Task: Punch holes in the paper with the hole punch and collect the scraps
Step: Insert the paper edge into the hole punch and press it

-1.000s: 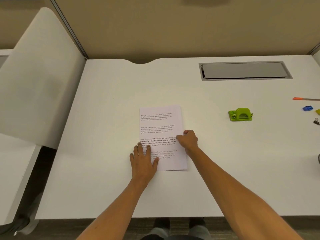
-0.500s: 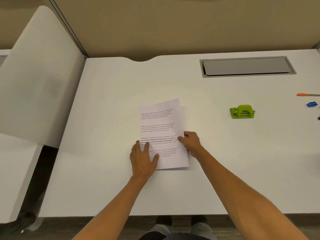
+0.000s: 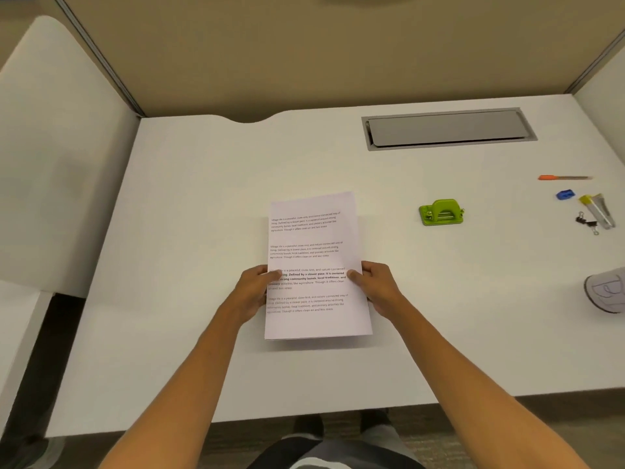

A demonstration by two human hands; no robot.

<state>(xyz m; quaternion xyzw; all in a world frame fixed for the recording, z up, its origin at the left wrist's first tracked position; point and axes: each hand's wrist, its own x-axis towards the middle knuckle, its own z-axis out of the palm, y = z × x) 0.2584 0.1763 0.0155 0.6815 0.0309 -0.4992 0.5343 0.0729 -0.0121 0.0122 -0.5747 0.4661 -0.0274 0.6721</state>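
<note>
A thin stack of printed white paper is held a little above the middle of the white desk, its near edge casting a shadow. My left hand grips its left edge with the thumb on top. My right hand grips the right edge the same way. A small green hole punch sits on the desk to the right of the paper, well apart from both hands.
At the far right lie an orange pen, a blue clip, a yellow-capped tube, black binder clips and a white cup at the edge. A grey cable hatch sits at the back. Partition walls enclose the desk.
My left hand went from pressing flat on the paper to gripping its left edge. Both hands have lifted the stack slightly off the desk.
</note>
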